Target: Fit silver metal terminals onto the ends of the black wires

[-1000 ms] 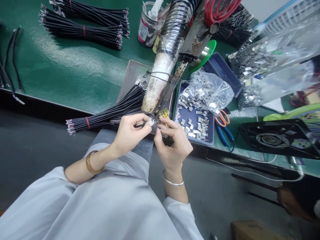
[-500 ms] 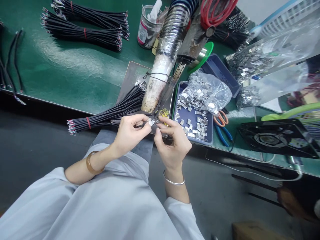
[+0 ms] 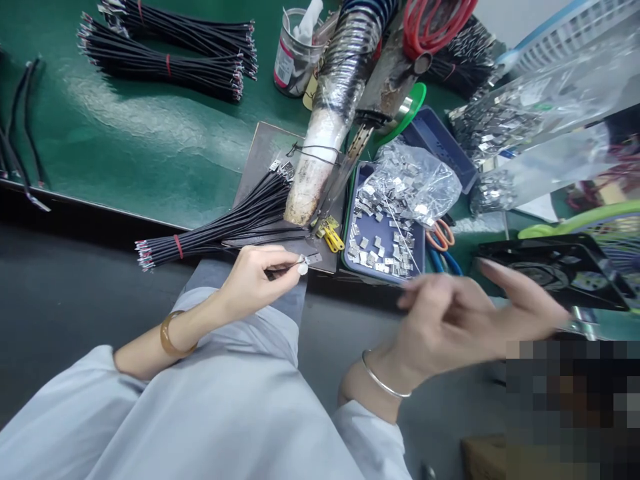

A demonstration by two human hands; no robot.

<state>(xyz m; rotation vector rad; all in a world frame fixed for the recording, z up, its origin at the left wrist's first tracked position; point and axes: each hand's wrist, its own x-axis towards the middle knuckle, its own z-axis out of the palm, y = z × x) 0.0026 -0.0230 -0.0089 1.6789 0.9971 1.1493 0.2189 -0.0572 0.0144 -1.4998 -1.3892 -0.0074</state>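
Green bench (image 3: pixel 165 180): black cable bundles (image 3: pixel 150 61) (red-banded), jar (image 3: pixel 283 67), grey board (image 3: pixel 263 153), blue tray (image 3: pixel 371 227).

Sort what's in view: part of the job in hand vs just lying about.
Likely in the job:
- metal connector, pinched in the left hand
- bundle of black cables, next to that hand
- blue tray of loose metal pieces

Probably just lying about:
- black fan
- clear jar
- red wire coil
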